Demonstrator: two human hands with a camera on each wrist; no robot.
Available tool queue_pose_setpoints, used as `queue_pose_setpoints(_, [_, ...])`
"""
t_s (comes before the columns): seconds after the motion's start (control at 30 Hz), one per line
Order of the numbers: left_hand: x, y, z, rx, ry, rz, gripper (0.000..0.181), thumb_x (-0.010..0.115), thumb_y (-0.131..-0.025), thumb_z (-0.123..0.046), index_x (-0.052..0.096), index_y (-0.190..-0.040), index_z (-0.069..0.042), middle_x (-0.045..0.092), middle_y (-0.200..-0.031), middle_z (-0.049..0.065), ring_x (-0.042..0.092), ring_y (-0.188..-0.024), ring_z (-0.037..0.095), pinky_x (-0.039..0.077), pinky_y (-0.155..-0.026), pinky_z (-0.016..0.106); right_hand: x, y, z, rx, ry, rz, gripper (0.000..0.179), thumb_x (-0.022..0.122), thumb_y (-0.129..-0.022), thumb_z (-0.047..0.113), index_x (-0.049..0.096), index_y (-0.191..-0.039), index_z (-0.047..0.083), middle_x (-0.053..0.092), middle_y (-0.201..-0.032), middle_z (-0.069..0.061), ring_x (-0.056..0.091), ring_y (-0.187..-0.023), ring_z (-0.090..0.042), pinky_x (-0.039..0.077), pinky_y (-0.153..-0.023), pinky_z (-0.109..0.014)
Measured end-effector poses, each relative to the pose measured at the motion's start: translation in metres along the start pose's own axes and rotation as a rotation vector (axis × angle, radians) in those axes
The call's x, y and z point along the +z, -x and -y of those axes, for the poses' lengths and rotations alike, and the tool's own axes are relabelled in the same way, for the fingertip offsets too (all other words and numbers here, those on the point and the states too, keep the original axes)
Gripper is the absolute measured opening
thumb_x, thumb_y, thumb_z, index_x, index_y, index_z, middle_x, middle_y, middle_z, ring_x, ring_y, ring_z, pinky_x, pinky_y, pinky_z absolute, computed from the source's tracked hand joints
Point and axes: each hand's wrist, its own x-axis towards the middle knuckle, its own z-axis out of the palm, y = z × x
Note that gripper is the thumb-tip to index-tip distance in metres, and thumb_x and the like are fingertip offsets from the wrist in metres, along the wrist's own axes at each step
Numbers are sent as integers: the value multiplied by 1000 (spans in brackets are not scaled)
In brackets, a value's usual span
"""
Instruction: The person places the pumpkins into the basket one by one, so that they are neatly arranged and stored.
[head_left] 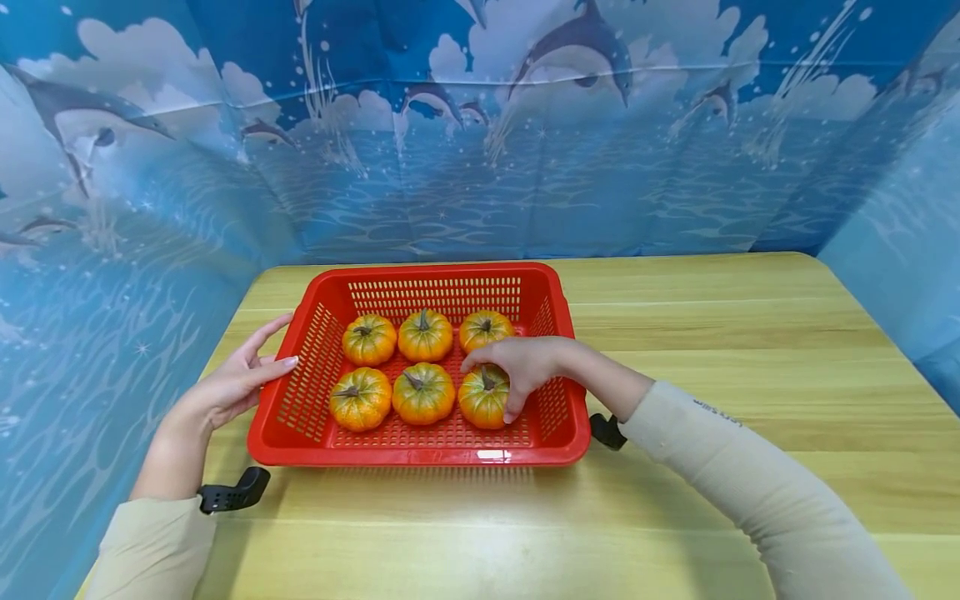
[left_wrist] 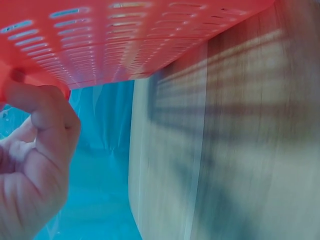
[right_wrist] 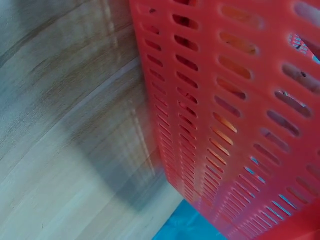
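Note:
A red slotted plastic basket [head_left: 420,457] holds several small orange pumpkins in two rows. At its left side my left hand [head_left: 238,379] grips the rim, thumb on top; in the left wrist view the fingers [left_wrist: 50,112] curl under that rim. My right hand [head_left: 528,365] reaches over the right rim and holds the front right pumpkin [head_left: 480,404], thumb on the near side and fingers across the far side. Just behind it sits the back right pumpkin [head_left: 486,327]. The basket's slotted wall [right_wrist: 200,115] hides the right hand in the right wrist view.
The basket stands on a light wood table [head_left: 712,333], near its left part. A blue curtain [head_left: 465,183] printed with dolphins hangs behind and at both sides. The front middle pumpkin [head_left: 423,396] lies left of the held one.

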Motion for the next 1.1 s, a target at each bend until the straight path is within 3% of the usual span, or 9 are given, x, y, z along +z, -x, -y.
queue_pose_setpoints(0.33, [0,1,-1,4,-49,1,73,46,-96,-1,0,-150,-20,63,-107,7,66,-91,23,55,-75,40,-5,3,-1,-35,-6,-21,72,82,-71,21,47,-134,14,45,-135,-2,42,-119,-18,39,-99,-35])
queue_pose_setpoints(0.5, [-2,1,-1,22,-66,8,72,46,-97,-2,0,-150,-18,64,-107,6,66,-90,23,55,-74,39,-12,10,-3,-38,-62,-42,70,80,-73,20,47,-134,11,48,-133,-7,45,-118,-21,42,-97,-38])
queue_pose_setpoints(0.8, [-8,3,3,37,-139,45,67,41,-100,-10,-3,-150,-14,66,-107,1,65,-93,18,55,-77,35,-34,48,-10,-93,-162,-130,72,77,-77,20,41,-139,7,45,-136,-11,47,-117,-29,45,-92,-47])
queue_pose_setpoints(0.97, [-11,7,2,25,-291,-10,60,38,-101,-19,4,-151,-13,62,-114,-3,63,-99,11,53,-82,29,-45,76,-23,-72,-183,-210,69,75,-79,20,40,-139,9,46,-135,-11,45,-120,-30,40,-97,-51])
queue_pose_setpoints(1.1, [-12,11,-2,6,-533,-85,58,36,-102,-27,7,-151,-15,48,-132,13,56,-107,14,51,-86,36,-51,101,-36,-17,-153,-311,66,72,-83,24,40,-139,9,44,-137,-12,41,-124,-32,36,-98,-57])
